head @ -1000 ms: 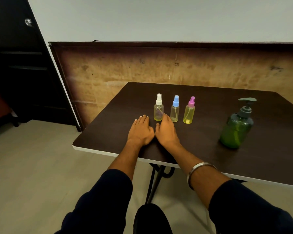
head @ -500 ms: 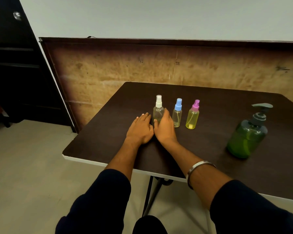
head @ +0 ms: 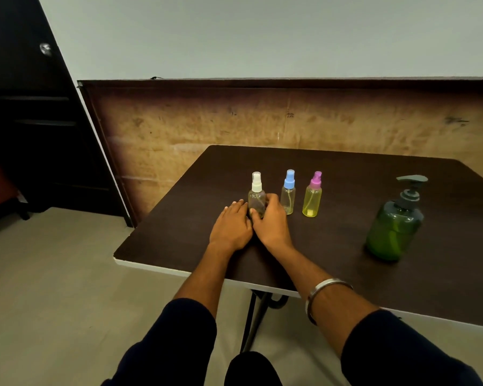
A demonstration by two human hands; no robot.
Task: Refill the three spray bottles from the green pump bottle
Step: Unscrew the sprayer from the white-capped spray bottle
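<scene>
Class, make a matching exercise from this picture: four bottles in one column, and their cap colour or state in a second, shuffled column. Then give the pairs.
Things:
1. left spray bottle
2. middle spray bottle
3. right spray bottle
4. pump bottle

Descriptions:
A. pink cap
B. green, far right, untouched
C. white cap, held by the right hand
D. blue cap

Pairs: 1-C, 2-D, 3-A, 4-B

Three spray bottles stand in a row on the table, pump bottle to their right.
</scene>
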